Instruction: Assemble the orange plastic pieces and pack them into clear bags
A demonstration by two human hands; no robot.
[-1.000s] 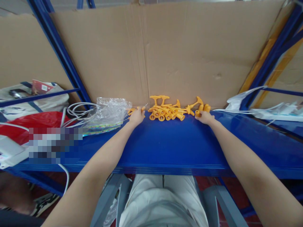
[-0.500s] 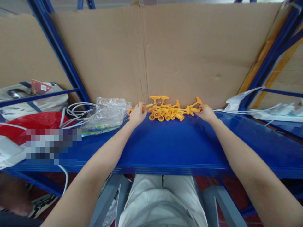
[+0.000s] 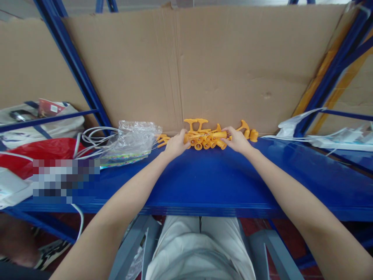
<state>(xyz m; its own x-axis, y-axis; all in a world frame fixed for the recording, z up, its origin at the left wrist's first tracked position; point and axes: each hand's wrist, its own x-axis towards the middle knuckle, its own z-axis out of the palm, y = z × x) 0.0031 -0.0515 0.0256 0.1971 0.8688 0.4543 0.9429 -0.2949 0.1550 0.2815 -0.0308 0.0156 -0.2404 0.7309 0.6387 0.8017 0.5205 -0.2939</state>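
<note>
My left hand [image 3: 177, 145] is closed around a yellow corkscrew [image 3: 186, 137], whose thin metal spiral seems to point right; its handle is mostly covered by my fingers. Opposite it, my right hand [image 3: 238, 141] pinches a yellow tubular sleeve [image 3: 219, 135] lying sideways. Both are just above a pile of yellow flared sleeves [image 3: 206, 145], open ends facing me. Behind the pile, yellow T-shaped handles [image 3: 201, 123] rest near the cardboard. More yellow corkscrews [image 3: 162, 139] lie left of my left hand. Beyond my right hand are a T-handled piece [image 3: 243, 125] and a yellow cap-like piece [image 3: 254, 135].
A blue shelf [image 3: 201, 182] carries everything, with a cardboard wall [image 3: 233, 66] behind. Clear plastic bags [image 3: 136, 134], white cables [image 3: 96, 134] and a red bag [image 3: 55, 149] are at left. A white power strip [image 3: 344, 144] lies right. Another person's shoe [image 3: 54, 252] shows low left.
My hands have moved inward toward each other over the pile. The left has brought a corkscrew rightward; the right has come left from the far-right pieces and now holds a sleeve.
</note>
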